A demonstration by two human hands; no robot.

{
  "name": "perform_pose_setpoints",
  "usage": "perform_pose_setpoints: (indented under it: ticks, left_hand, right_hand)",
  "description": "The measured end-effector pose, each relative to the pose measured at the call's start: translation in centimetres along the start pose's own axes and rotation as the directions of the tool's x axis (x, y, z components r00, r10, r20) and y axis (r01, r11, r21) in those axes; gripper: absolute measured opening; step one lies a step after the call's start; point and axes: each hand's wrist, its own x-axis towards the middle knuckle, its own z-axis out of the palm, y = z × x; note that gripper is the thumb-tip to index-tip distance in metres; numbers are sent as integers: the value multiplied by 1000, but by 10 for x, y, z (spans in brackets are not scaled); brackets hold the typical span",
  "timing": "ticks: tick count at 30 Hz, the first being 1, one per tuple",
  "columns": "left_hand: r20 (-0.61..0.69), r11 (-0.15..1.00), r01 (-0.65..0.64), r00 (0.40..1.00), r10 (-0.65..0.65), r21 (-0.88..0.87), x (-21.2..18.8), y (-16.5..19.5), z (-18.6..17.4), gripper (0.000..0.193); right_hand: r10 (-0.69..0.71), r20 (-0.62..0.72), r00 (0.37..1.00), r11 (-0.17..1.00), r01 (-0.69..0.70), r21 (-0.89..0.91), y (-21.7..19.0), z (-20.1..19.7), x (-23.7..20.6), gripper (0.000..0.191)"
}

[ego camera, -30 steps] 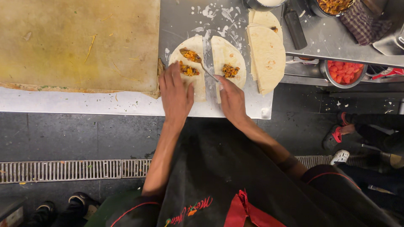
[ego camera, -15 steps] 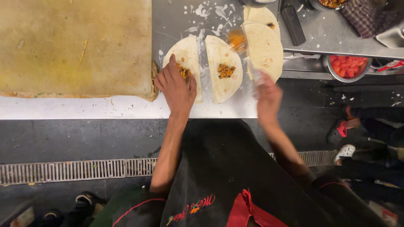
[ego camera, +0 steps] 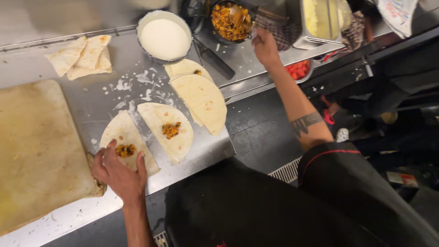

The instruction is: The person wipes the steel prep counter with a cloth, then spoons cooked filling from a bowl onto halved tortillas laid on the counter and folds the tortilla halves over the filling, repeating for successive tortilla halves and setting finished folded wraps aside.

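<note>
Since half a second ago, the right hand (ego camera: 265,45) has swung from beside the tortillas up to the pan of filling (ego camera: 230,20), where it grips a spoon (ego camera: 238,16) with fingers closed. The left hand (ego camera: 118,173) rests flat, fingers spread, on the near edge of the left tortilla (ego camera: 125,146), holding nothing. With the reach so long, filling could drop off the spoon onto the steel counter (ego camera: 100,98) or the stacked tortillas (ego camera: 201,96), and the pinned tortilla could tear if dragged.
</note>
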Motion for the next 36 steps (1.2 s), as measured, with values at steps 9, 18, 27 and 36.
perform_pose_setpoints:
  ticks: [9, 18, 27, 36]
  left_hand:
    - [-43, 986, 144, 988, -148, -80, -30, 19, -24, 58]
    - [-72, 982, 33, 996, -47, -184, -31, 27, -31, 54]
    - [-65, 941, 16, 997, -40, -339, -33, 21, -54, 45]
    - [223, 936, -138, 950, 217, -323, -30, 26, -23, 43]
  right_hand:
    - [-101, 91, 991, 983, 113, -146, -109, 19, -67, 45]
    - [-29, 744, 667, 994, 97, -48, -213, 207, -92, 37]
    - [-322, 755, 571, 923, 367, 116, -224, 171, -119, 17]
    - [-640, 459, 617, 699, 715, 12, -226, 133, -227, 32]
